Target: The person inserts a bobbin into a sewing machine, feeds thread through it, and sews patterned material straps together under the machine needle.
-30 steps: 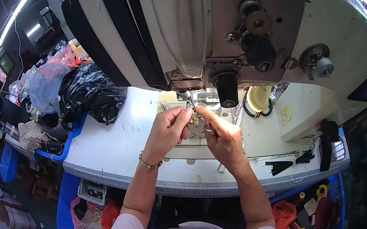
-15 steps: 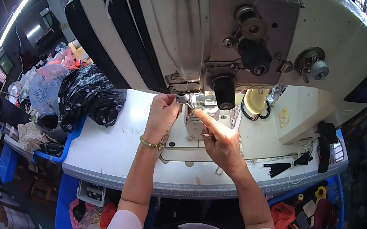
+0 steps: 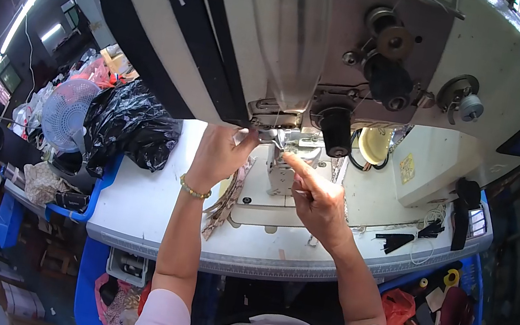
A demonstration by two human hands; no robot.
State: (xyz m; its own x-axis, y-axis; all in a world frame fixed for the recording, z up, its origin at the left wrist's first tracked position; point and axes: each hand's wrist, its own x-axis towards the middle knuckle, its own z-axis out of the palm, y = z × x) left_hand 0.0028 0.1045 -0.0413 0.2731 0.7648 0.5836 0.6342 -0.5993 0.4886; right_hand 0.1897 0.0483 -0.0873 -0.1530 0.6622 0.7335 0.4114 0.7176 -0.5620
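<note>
A white sewing machine (image 3: pixel 441 160) fills the upper part of the head view. My left hand (image 3: pixel 223 156), with a beaded bracelet on its wrist, is closed at the left of the needle area; what its fingertips pinch is too small to name. Below it a strip of patterned fabric (image 3: pixel 225 199) hangs onto the white table. My right hand (image 3: pixel 318 197) lies right of the needle, index finger stretched toward the metal presser parts (image 3: pixel 278 139), the other fingers curled in. Whether these hold anything is hidden.
A black plastic bag (image 3: pixel 133 130) and a blue-grey basket (image 3: pixel 66 114) are at the left. Black strips (image 3: pixel 393 242) and white cord (image 3: pixel 427 237) lie on the table's right side. Blue bins (image 3: pixel 87 285) with a red bag (image 3: pixel 399 305) sit below the table edge (image 3: pixel 241 267).
My left hand has shifted left and slightly up, and the patterned strip below it shows more. My right hand has moved slightly right. The view of the machine has shifted.
</note>
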